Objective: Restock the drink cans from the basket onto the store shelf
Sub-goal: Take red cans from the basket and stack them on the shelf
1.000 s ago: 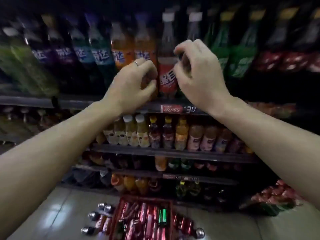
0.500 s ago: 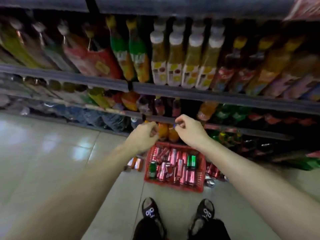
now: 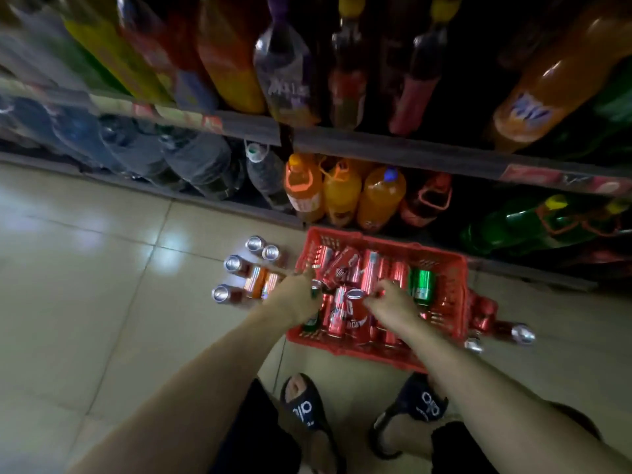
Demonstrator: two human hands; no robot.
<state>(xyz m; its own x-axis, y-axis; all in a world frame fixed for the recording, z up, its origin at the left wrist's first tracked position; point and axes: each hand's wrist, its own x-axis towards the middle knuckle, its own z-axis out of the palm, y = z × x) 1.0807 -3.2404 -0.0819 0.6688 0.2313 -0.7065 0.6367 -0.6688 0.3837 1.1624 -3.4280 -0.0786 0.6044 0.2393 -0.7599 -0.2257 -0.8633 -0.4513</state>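
Picking-up step, judged from how things lie: both hands down inside the red basket (image 3: 441,268) on the floor, reaching among the red cans (image 3: 345,313) heaped there, none yet lifted clear. Left hand (image 3: 297,295) at the basket's left wall, fingers curled down over a small can with a green side (image 3: 314,291) just under the fingertips; looks like a grip closing on it, though whether closed tight cannot be told through the blur. Right hand (image 3: 393,301) just right of a can lying with its silver top (image 3: 355,294) showing, fingers bent toward it and touching or nearly so; cannot tell whether that grip has anything yet. A green can (image 3: 422,283) lying just beyond the right hand, near the basket's far right side. More cans on the floor (image 3: 239,278) just left of the left hand, outside the basket, some standing, some on their sides; a few more spilled past the basket's right wall (image 3: 502,328), well right of the right hand. Store shelf (image 3: 393,148) above and ahead of both hands, crowded with bottles, jugs beneath it. Next move, most likely: firm hold round one can per hand, lift straight up clear of the pile so neighbours do not roll, then up to a free shelf slot, not visible from here
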